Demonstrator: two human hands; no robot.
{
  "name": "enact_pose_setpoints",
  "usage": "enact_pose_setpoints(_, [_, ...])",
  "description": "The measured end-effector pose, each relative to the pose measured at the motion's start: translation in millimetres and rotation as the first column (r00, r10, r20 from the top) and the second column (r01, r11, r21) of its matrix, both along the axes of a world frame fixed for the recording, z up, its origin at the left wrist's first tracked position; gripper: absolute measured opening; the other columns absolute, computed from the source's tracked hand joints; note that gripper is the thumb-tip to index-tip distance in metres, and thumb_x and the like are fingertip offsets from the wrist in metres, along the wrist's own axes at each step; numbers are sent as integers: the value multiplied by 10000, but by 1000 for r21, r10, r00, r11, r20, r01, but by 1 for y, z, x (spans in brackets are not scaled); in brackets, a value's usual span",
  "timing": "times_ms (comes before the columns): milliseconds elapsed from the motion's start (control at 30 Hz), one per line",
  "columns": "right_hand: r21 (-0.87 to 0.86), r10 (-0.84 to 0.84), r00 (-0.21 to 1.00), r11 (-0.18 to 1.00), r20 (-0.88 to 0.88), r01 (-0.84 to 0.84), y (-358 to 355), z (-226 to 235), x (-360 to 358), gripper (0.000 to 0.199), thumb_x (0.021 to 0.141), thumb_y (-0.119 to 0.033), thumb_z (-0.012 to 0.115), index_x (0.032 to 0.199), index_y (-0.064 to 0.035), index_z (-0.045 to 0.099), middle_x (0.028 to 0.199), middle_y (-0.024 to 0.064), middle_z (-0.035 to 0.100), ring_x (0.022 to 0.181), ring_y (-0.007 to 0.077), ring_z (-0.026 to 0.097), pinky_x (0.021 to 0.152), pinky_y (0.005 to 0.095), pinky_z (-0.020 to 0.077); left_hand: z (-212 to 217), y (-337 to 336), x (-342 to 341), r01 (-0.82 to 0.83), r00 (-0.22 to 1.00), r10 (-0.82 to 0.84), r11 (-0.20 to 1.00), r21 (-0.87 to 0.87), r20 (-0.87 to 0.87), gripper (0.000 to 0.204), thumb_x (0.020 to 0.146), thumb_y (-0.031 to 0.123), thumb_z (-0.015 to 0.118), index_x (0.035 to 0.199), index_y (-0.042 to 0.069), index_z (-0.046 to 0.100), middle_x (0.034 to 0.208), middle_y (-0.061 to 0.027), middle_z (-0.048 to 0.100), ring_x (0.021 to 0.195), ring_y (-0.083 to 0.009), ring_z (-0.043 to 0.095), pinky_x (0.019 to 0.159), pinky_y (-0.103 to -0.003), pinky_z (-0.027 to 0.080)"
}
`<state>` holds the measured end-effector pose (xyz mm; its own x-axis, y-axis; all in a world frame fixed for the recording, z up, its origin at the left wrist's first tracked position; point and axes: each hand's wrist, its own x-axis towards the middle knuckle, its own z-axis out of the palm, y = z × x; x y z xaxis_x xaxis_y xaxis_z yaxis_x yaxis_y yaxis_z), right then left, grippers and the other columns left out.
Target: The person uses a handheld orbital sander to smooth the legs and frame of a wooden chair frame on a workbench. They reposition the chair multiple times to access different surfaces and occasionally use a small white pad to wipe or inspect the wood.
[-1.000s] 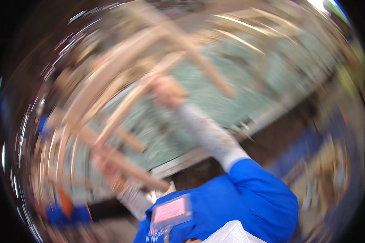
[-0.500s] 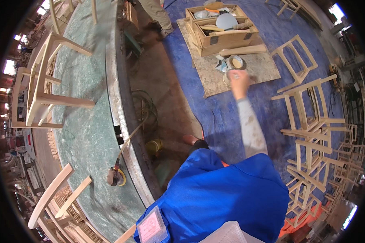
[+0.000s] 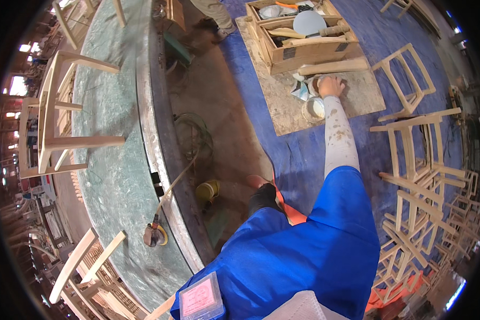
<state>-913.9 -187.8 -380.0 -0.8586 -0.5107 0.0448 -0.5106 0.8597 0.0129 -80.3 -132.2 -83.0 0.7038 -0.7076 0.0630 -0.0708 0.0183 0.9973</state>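
Note:
My right hand [image 3: 331,86] reaches out to a thin worn board [image 3: 282,114] on the blue sheet. Its fingers curl down over the farther round tub [image 3: 313,85], covering most of it; the fingertips are hidden. Just nearer stands a second round tub [image 3: 313,110], uncovered, with something pale inside. A crumpled blue-and-white packet [image 3: 300,92] lies left of the tubs. Beyond my hand a wooden bar [image 3: 333,66] rests along the front of a wooden toolbox [image 3: 312,52]. My left hand is out of the picture.
On the left a long green-topped workbench [image 3: 112,176] carries wooden chair frames [image 3: 82,141] and a sander [image 3: 155,234] with a hose. More chair frames [image 3: 410,144] are piled on the right. Another person's leg [image 3: 216,16] shows at the top.
My right hand has moved from the nearer tub to the farther one, leaving the nearer tub in sight. The view has shifted slightly, and my right arm stretches farther forward.

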Motion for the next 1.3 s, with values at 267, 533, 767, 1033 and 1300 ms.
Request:
enact_pose_setpoints(267, [-162, 64, 998, 985, 10, -61, 7, 4, -5, 271, 810, -252, 557, 952, -52, 670, 1135, 95, 579, 1118, 283, 465, 899, 478, 333, -7, -24, -4, -5, 999, 4, 1000, -21, -33, 294, 827, 253, 684, 992, 47, 555, 735, -36, 590, 576, -127, 575, 459, -265, 490])
enact_pose_setpoints(533, [-310, 10, 969, 948, 248, 69, 26, 19, -25, 121, 720, -258, 665, 782, -182, 736, 1010, 79, 659, 1061, 288, 533, 925, 489, 373, 4, -29, -6, 15, 1000, -15, 1000, 3, 17, 293, 831, 269, 680, 987, 52, 559, 735, -35, 590, 580, -130, 576, 462, -265, 491])
enact_pose_setpoints(767, [-503, 228, 931, 863, 286, -56, 52, 23, -47, 187, 691, -240, 688, 803, -94, 724, 812, 125, 679, 759, 269, 652, 720, 340, 499, 12, -30, -5, 20, 999, -20, 1000, 12, 25, 293, 833, 283, 677, 982, 57, 563, 735, -35, 590, 583, -132, 578, 464, -264, 493])
enact_pose_setpoints(1033, [-513, 287, 916, 851, 282, -109, 51, 20, -33, 187, 675, -229, 678, 767, -73, 722, 794, 131, 679, 782, 290, 648, 717, 369, 498, 29, -4, 16, -23, 999, 24, 999, -31, 25, 294, 837, 299, 673, 977, 62, 568, 736, -34, 590, 587, -135, 580, 467, -264, 494])
enact_pose_setpoints(1300, [24, 362, 931, 932, -50, -361, 47, 36, -36, 239, 797, -227, 546, 749, -22, 659, 877, 202, 617, 833, 335, 580, 699, 453, 449, 60, 90, 53, -171, 985, 171, 981, -96, -1, 296, 840, 314, 669, 971, 68, 572, 736, -34, 590, 591, -137, 582, 470, -264, 496])
